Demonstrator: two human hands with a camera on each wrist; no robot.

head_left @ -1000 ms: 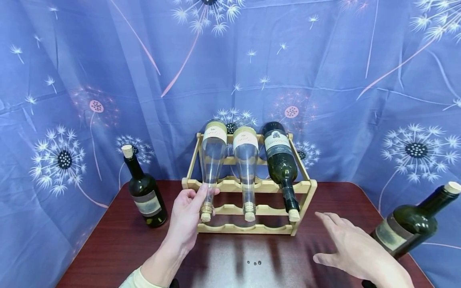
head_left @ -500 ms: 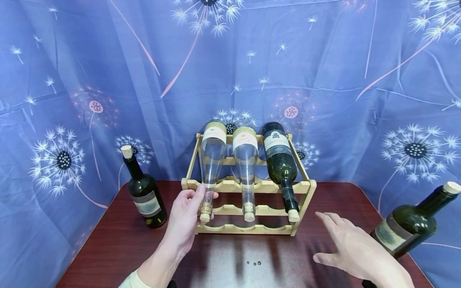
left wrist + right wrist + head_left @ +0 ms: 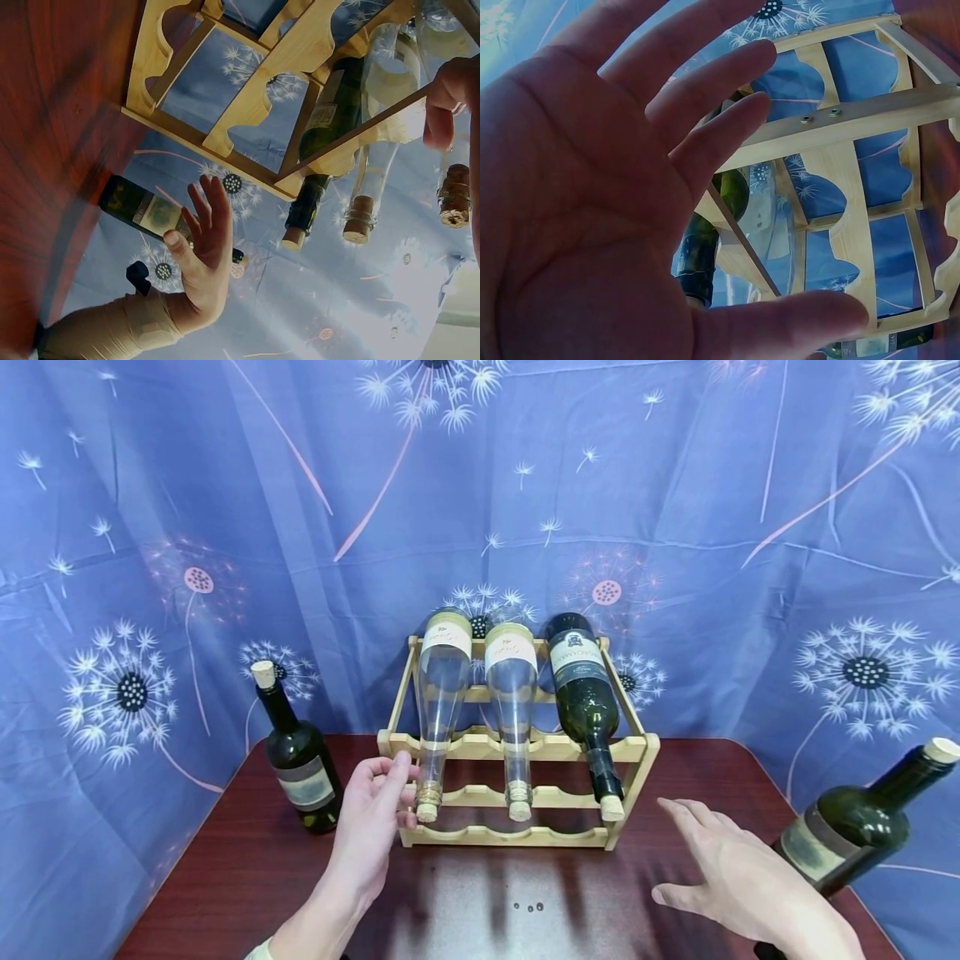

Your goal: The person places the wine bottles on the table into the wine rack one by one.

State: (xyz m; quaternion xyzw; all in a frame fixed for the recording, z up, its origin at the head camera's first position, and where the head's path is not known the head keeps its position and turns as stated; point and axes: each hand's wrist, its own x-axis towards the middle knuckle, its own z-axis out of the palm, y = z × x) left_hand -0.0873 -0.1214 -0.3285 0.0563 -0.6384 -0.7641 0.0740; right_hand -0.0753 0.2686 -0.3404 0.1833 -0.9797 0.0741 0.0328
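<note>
Three corked bottles lie neck-down toward me across the top of a wooden wine rack (image 3: pixel 480 746). Two are clear glass, a left bottle (image 3: pixel 444 685) and a middle bottle (image 3: pixel 512 693); the dark green bottle (image 3: pixel 587 706) lies at the right. My left hand (image 3: pixel 363 831) is just left of the left bottle's neck, thumb up and loosely bent fingertips right at the glass near the cork (image 3: pixel 427 813). My right hand (image 3: pixel 738 868) hovers right of the rack with fingers spread, holding nothing; its palm (image 3: pixel 585 202) fills much of the right wrist view.
A dark corked bottle (image 3: pixel 303 764) stands upright on the red-brown table (image 3: pixel 210 877) at the left. Another dark bottle (image 3: pixel 847 827) stands at the right, partly behind my right hand. Small dark spots (image 3: pixel 530 908) mark the table before the rack. A blue dandelion-print curtain (image 3: pixel 480 485) hangs behind.
My left hand, which held the left clear bottle's neck, has loosened and drawn a little to the left. The bottles stay in place; my right hand has hardly moved.
</note>
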